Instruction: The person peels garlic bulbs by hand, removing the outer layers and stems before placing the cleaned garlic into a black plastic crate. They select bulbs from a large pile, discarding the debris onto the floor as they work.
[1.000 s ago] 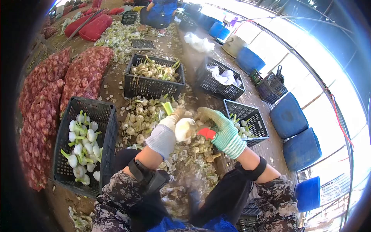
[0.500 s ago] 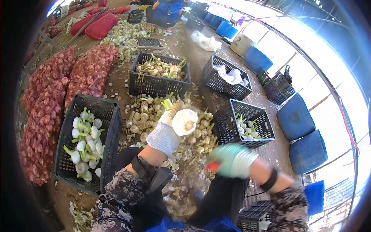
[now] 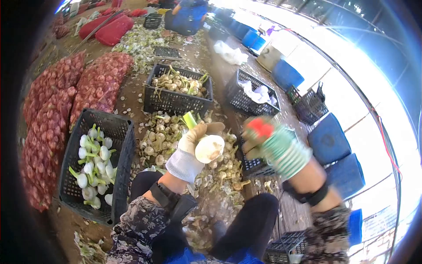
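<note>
My left hand, in a pale knit glove, is closed around a large white garlic bulb. Its cut green stem sticks up behind my fingers, and the bulb's root end faces right. To the right of the bulb and apart from it, my right hand is raised in a green and white glove, its fingers curled. A small red thing shows at that hand; motion blur hides its kind. Below both hands, unpeeled garlic bulbs lie heaped on the ground among loose skins.
A black crate of cleaned bulbs stands at left, beside red mesh sacks. Ahead is another crate of untrimmed garlic. A crate with white bags stands at right, near blue barrels. A person works farther back.
My right hand has risen from near my knee, moving up and turning, with the red thing now on top. My left hand keeps the bulb in nearly the same place.
</note>
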A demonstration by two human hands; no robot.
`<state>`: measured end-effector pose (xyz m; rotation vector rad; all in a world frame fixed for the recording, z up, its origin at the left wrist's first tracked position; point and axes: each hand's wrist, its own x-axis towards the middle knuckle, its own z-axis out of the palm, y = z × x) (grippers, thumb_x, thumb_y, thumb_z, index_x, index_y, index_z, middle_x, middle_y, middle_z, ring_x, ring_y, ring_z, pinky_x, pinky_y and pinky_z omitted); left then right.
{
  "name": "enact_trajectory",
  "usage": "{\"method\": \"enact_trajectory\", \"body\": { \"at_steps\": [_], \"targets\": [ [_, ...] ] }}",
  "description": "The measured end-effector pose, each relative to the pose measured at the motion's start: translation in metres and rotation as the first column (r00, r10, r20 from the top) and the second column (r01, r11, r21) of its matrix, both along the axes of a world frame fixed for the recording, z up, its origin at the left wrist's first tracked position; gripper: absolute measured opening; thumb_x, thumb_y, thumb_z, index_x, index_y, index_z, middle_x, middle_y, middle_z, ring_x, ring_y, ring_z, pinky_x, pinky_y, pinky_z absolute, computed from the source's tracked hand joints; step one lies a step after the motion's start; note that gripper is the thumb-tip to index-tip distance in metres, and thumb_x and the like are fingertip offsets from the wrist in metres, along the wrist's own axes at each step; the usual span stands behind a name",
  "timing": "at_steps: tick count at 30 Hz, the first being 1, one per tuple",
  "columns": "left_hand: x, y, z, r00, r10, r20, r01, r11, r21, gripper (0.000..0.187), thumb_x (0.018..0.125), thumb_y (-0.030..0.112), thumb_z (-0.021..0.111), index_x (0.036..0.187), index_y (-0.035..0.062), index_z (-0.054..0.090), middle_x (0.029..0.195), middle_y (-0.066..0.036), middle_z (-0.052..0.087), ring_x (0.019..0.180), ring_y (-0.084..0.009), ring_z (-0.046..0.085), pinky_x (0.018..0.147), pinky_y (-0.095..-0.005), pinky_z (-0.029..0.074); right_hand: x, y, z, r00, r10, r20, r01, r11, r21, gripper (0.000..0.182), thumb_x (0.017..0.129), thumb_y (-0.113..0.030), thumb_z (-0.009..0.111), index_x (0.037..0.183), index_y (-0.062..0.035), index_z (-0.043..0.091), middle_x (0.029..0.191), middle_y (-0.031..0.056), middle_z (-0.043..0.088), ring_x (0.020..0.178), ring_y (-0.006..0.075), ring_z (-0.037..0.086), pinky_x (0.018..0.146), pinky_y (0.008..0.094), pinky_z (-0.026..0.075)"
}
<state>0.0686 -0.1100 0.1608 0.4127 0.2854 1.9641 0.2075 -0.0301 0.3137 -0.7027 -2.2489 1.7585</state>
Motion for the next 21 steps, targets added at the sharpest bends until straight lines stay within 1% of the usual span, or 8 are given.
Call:
{"method": "enact_trajectory", "body": {
  "at_steps": [4, 5, 8, 9, 16, 17, 20, 21],
  "targets": [
    [-0.011, -0.011, 0.004, 0.999, 0.05, 0.001, -0.05, 0.999, -0.005, 0.039, 0.089, 0.03, 0.042, 0.109, -0.0018, 0.05, 0.088, -0.013, 0.061, 0.068, -0.0203, 0.062, 0.054, -0.0314, 0.052, -0.041, -0.02, -0.071, 0.965, -0.227, -0.132, 0.16, 0.906, -0.392, 0.026, 0.08, -0.019, 0.059, 0.102, -0.0054, 0.052, 0.08, 0.0027, 0.056, 0.063, 0.0124, 0.055, 0.047, 0.0243, 0.049],
    [-0.014, -0.01, 0.007, 0.992, 0.081, 0.092, -0.076, 0.996, -0.047, 0.036, 0.09, 0.028, 0.041, 0.108, -0.0019, 0.05, 0.09, -0.013, 0.06, 0.071, -0.0198, 0.061, 0.059, -0.0315, 0.052, -0.048, -0.01, -0.083, 0.974, -0.194, -0.114, 0.121, 0.878, -0.463, 0.026, 0.08, -0.026, 0.062, 0.098, -0.0092, 0.056, 0.081, 0.0001, 0.058, 0.066, 0.0132, 0.057, 0.055, 0.0268, 0.049],
    [-0.025, -0.012, 0.003, 0.982, 0.177, -0.059, -0.181, 0.981, -0.07, 0.037, 0.089, 0.027, 0.042, 0.107, -0.0047, 0.051, 0.097, -0.014, 0.059, 0.082, -0.0215, 0.06, 0.069, -0.0319, 0.052, -0.063, -0.013, -0.1, 0.944, -0.295, -0.151, 0.207, 0.881, -0.425, 0.021, 0.08, -0.022, 0.062, 0.096, -0.0107, 0.056, 0.08, -0.0023, 0.057, 0.064, 0.0106, 0.054, 0.056, 0.0238, 0.048],
    [-0.027, -0.014, 0.005, 0.986, 0.158, -0.06, -0.162, 0.984, -0.07, 0.035, 0.089, 0.025, 0.042, 0.106, -0.0045, 0.052, 0.096, -0.013, 0.059, 0.08, -0.02, 0.061, 0.069, -0.0304, 0.051, -0.066, -0.012, -0.111, 0.891, -0.411, -0.195, 0.23, 0.777, -0.586, 0.02, 0.078, -0.017, 0.064, 0.095, -0.012, 0.056, 0.081, -0.0036, 0.056, 0.064, 0.0089, 0.052, 0.055, 0.0218, 0.046],
    [-0.026, -0.001, -0.002, 0.976, 0.215, -0.044, -0.22, 0.946, -0.239, 0.034, 0.089, 0.024, 0.042, 0.104, -0.0046, 0.054, 0.091, -0.013, 0.061, 0.079, -0.0188, 0.061, 0.07, -0.0308, 0.051, -0.065, 0.004, -0.147, 0.909, -0.318, -0.268, 0.142, 0.843, -0.52, 0.025, 0.075, -0.01, 0.066, 0.097, -0.0104, 0.054, 0.083, -0.0013, 0.056, 0.068, 0.0085, 0.053, 0.058, 0.021, 0.047],
    [-0.027, 0.0, -0.006, 0.981, 0.191, -0.021, -0.191, 0.954, -0.233, 0.033, 0.088, 0.023, 0.044, 0.103, -0.0046, 0.054, 0.091, -0.014, 0.061, 0.076, -0.0194, 0.062, 0.068, -0.0322, 0.052, -0.065, -0.002, -0.15, 0.86, -0.357, -0.366, 0.115, 0.832, -0.543, 0.028, 0.075, -0.008, 0.066, 0.099, -0.0082, 0.051, 0.085, 0.0004, 0.056, 0.072, 0.0102, 0.056, 0.059, 0.0219, 0.047],
    [-0.024, 0.008, -0.012, 0.974, 0.225, -0.019, -0.22, 0.924, -0.312, 0.032, 0.086, 0.022, 0.045, 0.101, -0.0051, 0.055, 0.089, -0.015, 0.062, 0.074, -0.0218, 0.062, 0.067, -0.0337, 0.053, -0.06, 0.007, -0.17, 0.864, -0.321, -0.387, 0.017, 0.788, -0.616, 0.035, 0.072, -0.001, 0.06, 0.101, -0.0049, 0.043, 0.09, 0.0068, 0.057, 0.071, 0.0153, 0.059, 0.054, 0.0188, 0.049],
    [-0.034, 0.014, -0.027, 0.985, 0.159, 0.073, -0.132, 0.949, -0.286, 0.032, 0.085, 0.022, 0.046, 0.098, -0.0059, 0.056, 0.087, -0.016, 0.062, 0.072, -0.0247, 0.062, 0.067, -0.0359, 0.053, -0.054, 0.006, -0.17, 0.827, -0.297, -0.476, -0.071, 0.786, -0.614, 0.037, 0.071, 0.0, 0.06, 0.104, -0.0043, 0.043, 0.091, 0.0065, 0.055, 0.078, 0.0169, 0.058, 0.065, 0.0239, 0.052]
  ]
}}
